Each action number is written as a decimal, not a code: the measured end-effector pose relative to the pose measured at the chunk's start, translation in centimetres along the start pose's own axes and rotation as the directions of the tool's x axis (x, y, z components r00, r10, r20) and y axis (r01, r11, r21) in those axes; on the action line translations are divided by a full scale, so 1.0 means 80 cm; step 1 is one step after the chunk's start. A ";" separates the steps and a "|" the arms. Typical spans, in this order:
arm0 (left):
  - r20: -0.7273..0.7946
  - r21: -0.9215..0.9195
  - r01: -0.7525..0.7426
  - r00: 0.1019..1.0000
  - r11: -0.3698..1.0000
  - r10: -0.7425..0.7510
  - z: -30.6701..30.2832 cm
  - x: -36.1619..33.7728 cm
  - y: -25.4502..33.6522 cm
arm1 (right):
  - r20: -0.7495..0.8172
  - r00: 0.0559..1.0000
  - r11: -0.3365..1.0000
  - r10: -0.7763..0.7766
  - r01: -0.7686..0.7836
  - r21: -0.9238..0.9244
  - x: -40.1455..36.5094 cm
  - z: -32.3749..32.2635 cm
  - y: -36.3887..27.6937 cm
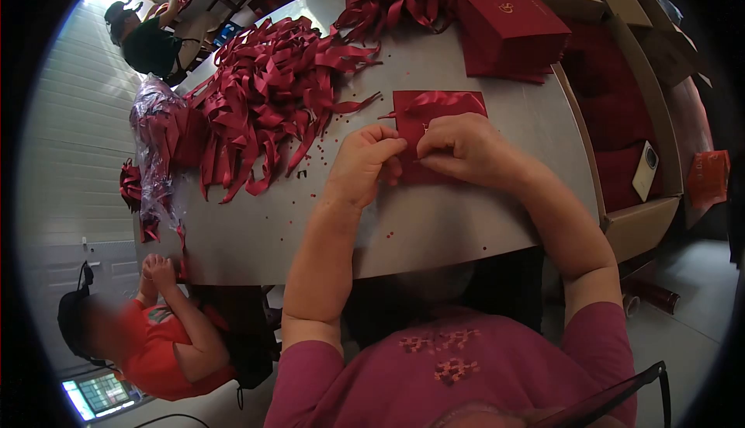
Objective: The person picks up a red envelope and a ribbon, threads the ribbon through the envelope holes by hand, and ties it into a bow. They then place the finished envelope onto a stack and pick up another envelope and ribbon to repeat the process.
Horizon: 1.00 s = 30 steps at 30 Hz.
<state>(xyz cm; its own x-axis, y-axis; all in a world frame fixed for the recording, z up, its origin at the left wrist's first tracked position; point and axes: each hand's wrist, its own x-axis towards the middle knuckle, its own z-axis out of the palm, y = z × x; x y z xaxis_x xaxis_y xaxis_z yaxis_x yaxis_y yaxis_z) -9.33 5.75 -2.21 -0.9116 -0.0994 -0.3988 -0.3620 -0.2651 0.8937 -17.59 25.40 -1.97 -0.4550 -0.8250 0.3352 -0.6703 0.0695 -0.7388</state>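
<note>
A flat dark-red paper gift bag (403, 104) lies on the table in front of me, with a red satin ribbon (446, 100) across its far end. My left hand (366, 158) is at the bag's left edge, thumb and fingers curled together. Over the bag's middle, my right hand (469, 149) is closed in a pinch and covers part of its surface. Whatever sits between the fingertips of either hand is hidden or too small to name.
Loose red ribbons (268, 86) are heaped on the metal table (434, 230). Stacked red bags (516, 20) stand at the back right. A cardboard box (640, 230) with a phone (646, 170) is on the right. Co-workers sit at left: one in orange (182, 350), another in dark green (151, 46).
</note>
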 end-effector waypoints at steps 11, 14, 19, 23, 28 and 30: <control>0.097 0.053 -0.087 0.992 0.995 0.081 0.004 -0.003 -0.006 | 0.001 0.979 0.952 0.203 -0.197 -0.235 0.014 0.004 -0.029; 0.105 0.075 -0.117 0.988 0.990 0.109 0.007 -0.005 -0.006 | 0.021 0.958 0.911 0.285 -0.264 -0.317 0.020 0.006 -0.039; 0.104 0.044 -0.149 0.984 0.988 0.144 0.014 -0.007 -0.006 | 0.039 0.939 0.840 0.342 -0.287 -0.460 0.032 0.012 -0.057; 0.049 -0.014 -0.184 0.982 0.983 0.185 0.017 -0.006 -0.009 | -0.028 0.972 0.804 0.233 -0.209 -0.557 0.027 0.026 -0.064; 0.022 -0.035 -0.220 0.975 0.975 0.221 0.009 -0.001 -0.011 | -0.092 0.977 0.839 0.192 -0.212 -0.501 0.022 0.037 -0.033; -0.003 0.063 -0.236 0.972 0.970 0.236 0.008 -0.001 -0.012 | -0.109 0.978 0.893 0.178 -0.207 -0.400 0.026 0.022 -0.019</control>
<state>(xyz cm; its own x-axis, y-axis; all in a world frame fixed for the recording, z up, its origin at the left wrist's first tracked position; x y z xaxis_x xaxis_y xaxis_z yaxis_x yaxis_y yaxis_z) -9.02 6.65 -2.93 -0.9708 -0.1622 -0.1769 -0.1485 -0.1731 0.9736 -16.47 22.57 -1.17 -0.6284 -0.7330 0.2603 -0.7386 0.4573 -0.4954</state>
